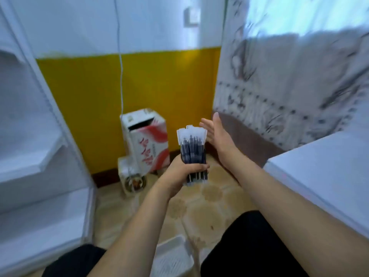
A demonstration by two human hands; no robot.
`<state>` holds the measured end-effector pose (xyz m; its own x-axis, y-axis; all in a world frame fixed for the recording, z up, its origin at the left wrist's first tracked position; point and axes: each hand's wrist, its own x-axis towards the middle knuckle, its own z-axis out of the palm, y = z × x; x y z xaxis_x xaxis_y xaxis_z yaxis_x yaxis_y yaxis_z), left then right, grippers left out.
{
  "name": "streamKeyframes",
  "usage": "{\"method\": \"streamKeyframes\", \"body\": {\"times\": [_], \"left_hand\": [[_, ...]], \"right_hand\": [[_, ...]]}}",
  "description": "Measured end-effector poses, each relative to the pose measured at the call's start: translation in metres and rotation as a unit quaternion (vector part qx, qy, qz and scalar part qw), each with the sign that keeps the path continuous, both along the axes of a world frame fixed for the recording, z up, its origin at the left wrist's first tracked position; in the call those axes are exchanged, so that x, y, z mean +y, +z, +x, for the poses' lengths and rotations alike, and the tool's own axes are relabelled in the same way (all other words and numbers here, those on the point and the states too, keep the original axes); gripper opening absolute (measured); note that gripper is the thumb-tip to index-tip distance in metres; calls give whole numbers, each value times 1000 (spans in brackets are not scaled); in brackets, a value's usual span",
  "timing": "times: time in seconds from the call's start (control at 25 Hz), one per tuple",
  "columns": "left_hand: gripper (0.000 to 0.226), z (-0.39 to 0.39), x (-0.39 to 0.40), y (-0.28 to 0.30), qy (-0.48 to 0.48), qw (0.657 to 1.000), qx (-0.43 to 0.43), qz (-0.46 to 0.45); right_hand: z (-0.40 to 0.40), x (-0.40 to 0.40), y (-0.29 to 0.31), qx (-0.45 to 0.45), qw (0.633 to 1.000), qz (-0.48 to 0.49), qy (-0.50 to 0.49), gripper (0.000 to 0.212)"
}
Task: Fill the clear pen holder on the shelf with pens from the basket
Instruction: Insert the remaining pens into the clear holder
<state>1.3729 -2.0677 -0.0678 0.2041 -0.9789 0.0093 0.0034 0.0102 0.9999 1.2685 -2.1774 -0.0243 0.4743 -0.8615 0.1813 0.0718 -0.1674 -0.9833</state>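
My left hand (179, 173) grips a bundle of dark blue pens (192, 149) in clear wrappers, held upright in front of me. Their white wrapper tops fan out above my fingers. My right hand (216, 132) is open, palm facing left, just right of the pens' tops and apart from them. A white basket (171, 254) lies on the floor between my knees at the bottom of the view. White shelves (36, 162) stand at the left. No clear pen holder shows in this blurred view.
A white and red cardboard box (146, 140) stands against the yellow wall, with a smaller white box (129, 176) in front of it. A white surface (327, 172) fills the right side. A patterned curtain (289, 76) hangs behind it.
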Motion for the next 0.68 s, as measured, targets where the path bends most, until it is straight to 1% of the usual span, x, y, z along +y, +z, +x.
{"method": "streamKeyframes", "body": {"times": [0.08,0.16,0.28,0.36,0.52,0.68], "left_hand": [[33,-31,0,41,-33,998,-21,-42],[31,-61,1,74,-74,994,-10,-81],[25,-108,1,114,-146,982,11,-122],[27,-139,-2,136,-184,975,7,-127],[24,-207,-9,164,-274,950,-1,-153],[25,-270,-14,165,-358,916,-4,-179]], "right_hand": [[-45,9,52,-32,997,-57,-33,67],[-87,20,96,-43,991,-113,-65,66],[-150,42,146,-36,973,-189,-128,64],[-189,59,171,-37,961,-217,-167,63],[-264,95,204,-36,943,-240,-228,60],[-334,119,209,-3,919,-257,-300,63]]}}
